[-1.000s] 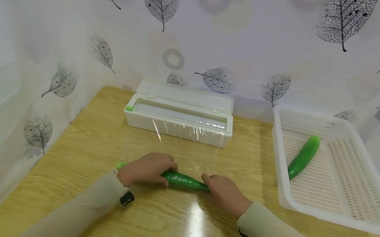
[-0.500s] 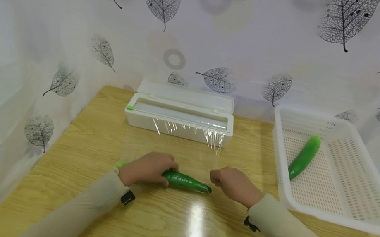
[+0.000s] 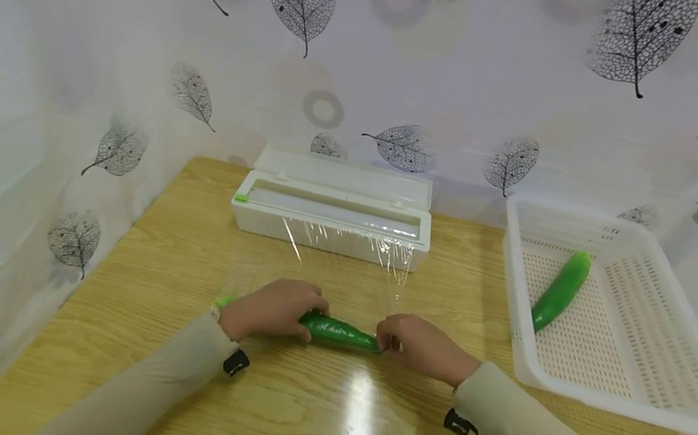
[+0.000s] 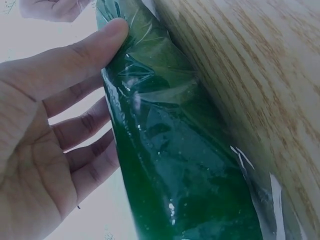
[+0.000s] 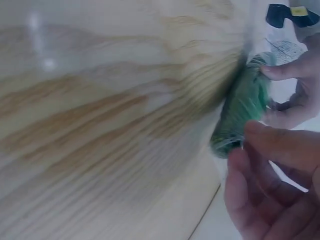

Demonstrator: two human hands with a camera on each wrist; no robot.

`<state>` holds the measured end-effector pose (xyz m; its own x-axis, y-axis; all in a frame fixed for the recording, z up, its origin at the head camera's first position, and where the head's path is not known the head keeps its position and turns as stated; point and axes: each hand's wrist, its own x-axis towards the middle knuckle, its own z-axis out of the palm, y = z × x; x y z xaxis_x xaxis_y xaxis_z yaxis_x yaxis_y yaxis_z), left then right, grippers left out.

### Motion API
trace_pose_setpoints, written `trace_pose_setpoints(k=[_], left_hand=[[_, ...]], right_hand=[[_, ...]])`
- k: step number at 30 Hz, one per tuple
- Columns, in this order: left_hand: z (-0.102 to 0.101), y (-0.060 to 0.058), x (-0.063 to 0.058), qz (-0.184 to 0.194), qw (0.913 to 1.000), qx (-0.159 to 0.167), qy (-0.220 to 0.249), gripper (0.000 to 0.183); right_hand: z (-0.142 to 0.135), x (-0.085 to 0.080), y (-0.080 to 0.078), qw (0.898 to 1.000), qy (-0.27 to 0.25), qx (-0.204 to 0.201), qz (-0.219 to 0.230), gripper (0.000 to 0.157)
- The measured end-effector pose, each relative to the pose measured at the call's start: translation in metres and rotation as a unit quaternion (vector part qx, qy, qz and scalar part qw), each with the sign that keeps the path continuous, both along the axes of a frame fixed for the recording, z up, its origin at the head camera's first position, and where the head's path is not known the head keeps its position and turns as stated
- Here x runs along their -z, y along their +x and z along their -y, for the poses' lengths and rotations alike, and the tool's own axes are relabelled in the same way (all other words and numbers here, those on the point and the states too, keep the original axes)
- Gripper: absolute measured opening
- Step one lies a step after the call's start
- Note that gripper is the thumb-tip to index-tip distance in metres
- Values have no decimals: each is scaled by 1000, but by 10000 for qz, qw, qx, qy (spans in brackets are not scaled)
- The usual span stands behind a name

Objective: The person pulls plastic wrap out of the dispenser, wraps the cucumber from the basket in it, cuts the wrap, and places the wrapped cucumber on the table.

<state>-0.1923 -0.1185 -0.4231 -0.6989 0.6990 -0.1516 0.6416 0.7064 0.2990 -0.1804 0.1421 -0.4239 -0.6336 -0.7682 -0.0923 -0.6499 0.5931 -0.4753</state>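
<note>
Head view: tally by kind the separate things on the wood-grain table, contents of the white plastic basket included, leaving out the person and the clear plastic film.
Long green cucumber-like vegetables: 2, the held one and the loose one
White perforated plastic basket: 1
Long white box with raised lid: 1
Total: 4

Table (image 3: 295,412) (glossy wood), cucumber (image 3: 339,334), box (image 3: 318,235), basket (image 3: 628,411)

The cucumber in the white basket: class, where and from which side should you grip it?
The cucumber is probably best taken across its middle, from above, through the open top of the basket. It is long and lies slantwise, so the grip can close on its long sides; its near end sits close to the left wall, leaving little room there.
</note>
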Motion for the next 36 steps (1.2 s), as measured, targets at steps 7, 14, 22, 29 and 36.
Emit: trace_pose_setpoints(k=[7, 14, 22, 29, 36], left_hand=[[1, -1, 0, 124, 9999, -19, 55, 40], [1, -3, -2, 217, 9996, 145, 64, 41], [-1, -5, -4, 60, 9994, 260, -205, 40], [0, -8, -2, 115, 9996, 243, -131, 41], [5, -16, 5, 624, 9979, 125, 64, 42]], right_hand=[[-5, -3, -14, 9934, -367, 116, 1079, 10], [-1, -5, -15, 9930, -239, 672, 944, 12], [6, 4, -12, 9973, -29, 705, -183, 18], [4, 7, -5, 9969, 184, 583, -487, 11], [9, 8, 1, 9893, 761, 264, -1217, 13]])
